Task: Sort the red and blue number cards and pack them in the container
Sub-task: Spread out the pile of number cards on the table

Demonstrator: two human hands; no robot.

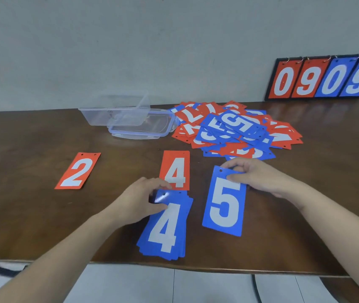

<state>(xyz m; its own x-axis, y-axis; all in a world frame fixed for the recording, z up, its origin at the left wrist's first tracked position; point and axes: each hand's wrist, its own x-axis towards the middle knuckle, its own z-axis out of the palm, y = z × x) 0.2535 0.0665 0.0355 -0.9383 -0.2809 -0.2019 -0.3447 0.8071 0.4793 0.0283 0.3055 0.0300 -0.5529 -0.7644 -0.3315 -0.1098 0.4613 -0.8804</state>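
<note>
- A blue 5 card [224,202] is pinched at its top right corner by the right hand [255,178], thumb and fingers closed on the card edge; its long axis runs away from the person, and the lower end lies near the front of the table [32,215].
- A stack of blue cards topped by a 4 [165,226] is gripped at its upper left corner by the left hand [140,200] (whether the stack rests on the table or is lifted cannot be told).
- The stack lies just left of the 5 card, long axes nearly parallel, so the right hand is judged the nearer for laying the 5 onto it.
- A red 4 card [176,169] and a red 2 card [78,171] lie flat beyond, well apart.
- The clear container [99,117] stands at the back with nothing visible inside, its lid [143,129] leaning beside it.
- The unsorted pile [235,130] lies right of the lid.
</note>
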